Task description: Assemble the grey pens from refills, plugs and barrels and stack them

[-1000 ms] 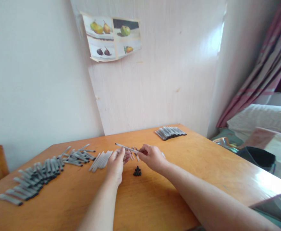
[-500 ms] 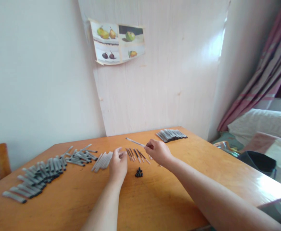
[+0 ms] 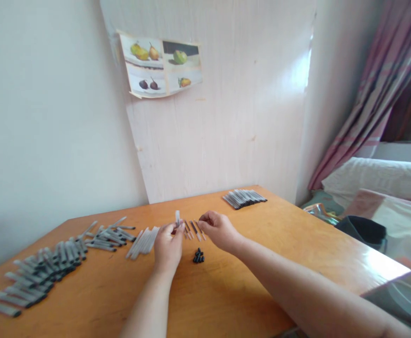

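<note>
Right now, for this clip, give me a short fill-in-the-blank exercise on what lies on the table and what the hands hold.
1. The left hand pinches a clear tube that stands ____.
2. The small black caps lie in a pile ____ the two hands.
3. The neat far bundle of pens lies near the table's ____ corner.
4. The right hand hovers over the thin ____.

Missing words: upright; between; far right; refills

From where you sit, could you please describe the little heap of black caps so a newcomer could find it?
On the orange wooden table, look just in front of the left hand and right hand. The small cluster of black plastic caps lies between the wrists, the only dark, stubby heap among long grey pieces.
</note>
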Demonstrator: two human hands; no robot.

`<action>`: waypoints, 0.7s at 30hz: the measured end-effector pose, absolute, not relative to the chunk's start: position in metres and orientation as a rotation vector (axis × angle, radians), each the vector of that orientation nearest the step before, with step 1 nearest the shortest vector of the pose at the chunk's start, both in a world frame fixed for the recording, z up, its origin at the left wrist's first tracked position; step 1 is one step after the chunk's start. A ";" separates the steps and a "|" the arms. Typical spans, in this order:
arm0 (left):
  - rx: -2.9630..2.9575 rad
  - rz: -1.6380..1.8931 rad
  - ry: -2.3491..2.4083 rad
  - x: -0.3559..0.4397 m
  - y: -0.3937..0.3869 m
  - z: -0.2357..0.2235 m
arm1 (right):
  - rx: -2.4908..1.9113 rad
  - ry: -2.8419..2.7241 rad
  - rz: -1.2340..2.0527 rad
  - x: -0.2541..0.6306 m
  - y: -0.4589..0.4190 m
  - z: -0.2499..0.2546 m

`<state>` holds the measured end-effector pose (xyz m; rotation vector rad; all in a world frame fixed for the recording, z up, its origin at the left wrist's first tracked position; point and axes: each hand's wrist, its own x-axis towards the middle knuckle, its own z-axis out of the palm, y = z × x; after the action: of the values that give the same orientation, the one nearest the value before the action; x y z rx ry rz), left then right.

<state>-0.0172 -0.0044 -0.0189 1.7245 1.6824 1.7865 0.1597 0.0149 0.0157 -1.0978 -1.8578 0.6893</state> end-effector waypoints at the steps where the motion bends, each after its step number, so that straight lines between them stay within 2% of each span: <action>1: 1.537 1.836 1.572 -0.016 -0.003 -0.020 | -1.126 -1.879 0.688 0.160 0.014 0.015; 7: 0.905 1.836 1.048 -0.011 0.000 -0.021 | -1.319 -2.041 0.768 0.160 0.001 0.015; 16: 0.801 1.751 0.907 -0.009 -0.008 -0.012 | -1.151 -1.742 1.273 0.154 0.009 0.000; 21: 0.851 1.693 1.034 -0.010 -0.008 -0.016 | -1.222 -1.746 1.093 0.165 0.023 -0.002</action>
<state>-0.0097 -0.0075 -0.0157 0.8512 1.0339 1.6926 0.1647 0.0230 -0.0021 -1.2215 -1.7465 1.0929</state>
